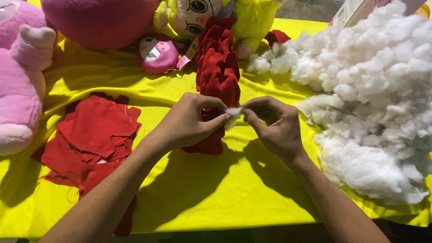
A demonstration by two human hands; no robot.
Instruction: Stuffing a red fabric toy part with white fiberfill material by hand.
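My left hand [189,120] and my right hand [275,124] meet over the middle of the yellow cloth [202,189]. Together they pinch a small tuft of white stuffing [232,115] between their fingertips. Just behind and under my left hand lies a heap of small red fabric pieces [219,72], running away from me. A big mound of white stuffing [373,103] fills the right side, close to my right hand.
A flat stack of red fabric cut-outs [90,139] lies at the left. Pink plush toys [20,76] stand at the far left, with a dark pink plush [99,20], a small pink plush [157,53] and a yellow doll [252,20] at the back.
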